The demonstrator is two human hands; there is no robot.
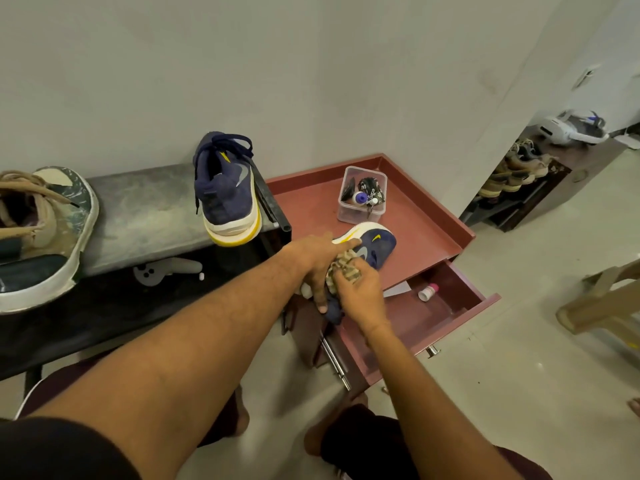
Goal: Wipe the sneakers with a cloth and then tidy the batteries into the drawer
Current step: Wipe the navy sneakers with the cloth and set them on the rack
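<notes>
While a tan shoe [41, 230] and a second navy sneaker [225, 192] stand on the grey tabletop [145, 209] at left, a person works on the other navy sneaker [375, 245], held on its side over the maroon tabletop [311, 209]. The left hand [317, 265] wraps the shoe from above, fingers along the white-and-yellow sole and thumb curled under near the heel. The right hand [362, 296] bunches a patterned cloth [341, 271] and presses it to the navy upper. The sneaker looks light, with a soft upper likely to give under pressure and a firmer foam sole, so the sole edge and heel seem the sound places to hold it while rubbing. The cloth is limp and works best wadded. Behind stands a clear plastic box [362, 195] of small items. At right, the open drawer [457, 299] holds a small white bottle [427, 292]. No batteries can be made out.
</notes>
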